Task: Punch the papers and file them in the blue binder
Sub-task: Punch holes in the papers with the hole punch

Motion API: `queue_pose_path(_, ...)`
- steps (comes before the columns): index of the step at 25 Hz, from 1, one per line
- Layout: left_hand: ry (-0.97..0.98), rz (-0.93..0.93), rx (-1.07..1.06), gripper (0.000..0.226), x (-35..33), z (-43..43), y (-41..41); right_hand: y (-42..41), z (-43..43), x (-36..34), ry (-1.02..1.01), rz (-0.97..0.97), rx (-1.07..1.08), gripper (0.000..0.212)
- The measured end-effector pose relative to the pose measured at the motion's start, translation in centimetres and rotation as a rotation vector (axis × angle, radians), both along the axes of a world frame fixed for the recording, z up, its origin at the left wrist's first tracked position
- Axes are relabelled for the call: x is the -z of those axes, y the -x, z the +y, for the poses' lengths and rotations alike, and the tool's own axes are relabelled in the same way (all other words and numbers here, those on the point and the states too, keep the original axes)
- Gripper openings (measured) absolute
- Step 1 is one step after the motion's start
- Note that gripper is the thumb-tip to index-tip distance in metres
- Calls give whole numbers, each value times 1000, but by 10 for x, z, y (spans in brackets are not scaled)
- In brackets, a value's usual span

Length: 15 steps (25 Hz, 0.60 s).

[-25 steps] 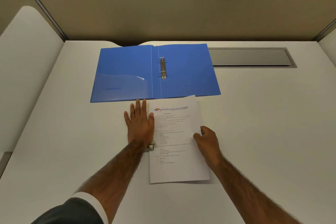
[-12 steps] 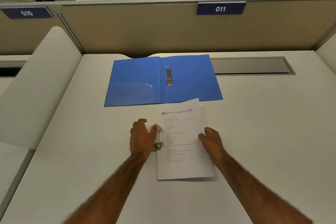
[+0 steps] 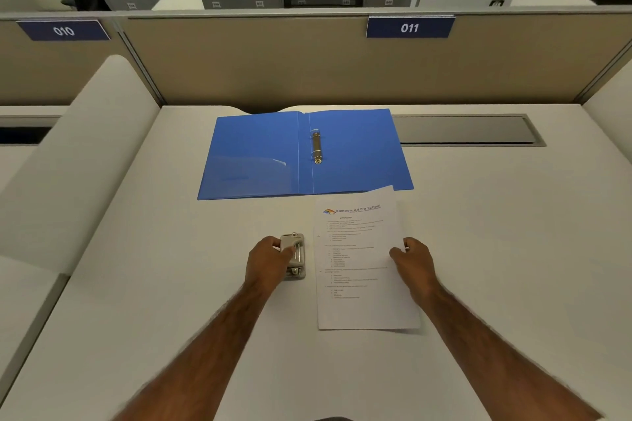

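While my left hand is gripping the grey hole punch, fingers curled round its left side and thumb lying across its top, my right hand is pinching the right edge of the printed paper between thumb and curled fingers. The punch is sitting on the white desk just left of the paper, with a thin strip of desk showing between them. I am keeping the sheet flat on the desk, face up, its letterhead at the far end and its far right corner lying over the near edge of the blue binder. The binder is lying open and flat beyond both my hands, its metal ring mechanism running along the spine; I cannot tell whether the rings are open. A grey cable hatch is sitting in the desk to the right of the binder. Behind it a beige partition is carrying a blue label reading 011 on the right and another reading 010 on the left.
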<state>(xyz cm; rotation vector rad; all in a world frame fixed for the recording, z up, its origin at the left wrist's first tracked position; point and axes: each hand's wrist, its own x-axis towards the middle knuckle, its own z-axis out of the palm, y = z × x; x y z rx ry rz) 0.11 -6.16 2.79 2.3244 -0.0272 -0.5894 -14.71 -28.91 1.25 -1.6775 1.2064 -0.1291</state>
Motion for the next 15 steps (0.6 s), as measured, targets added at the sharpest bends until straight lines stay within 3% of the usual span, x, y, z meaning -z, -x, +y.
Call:
queue_pose_path(9,139,106,-83,16,7,4,-8,13,3,0,154,129,160,21)
queue_pose_path(12,182,134,-94,15,7,7,-9,19,13,-3,406,234,125,31)
queue_pose_path(15,225,154,-100,14,5,15,-14,-1,44,-14,493,88,-69,29)
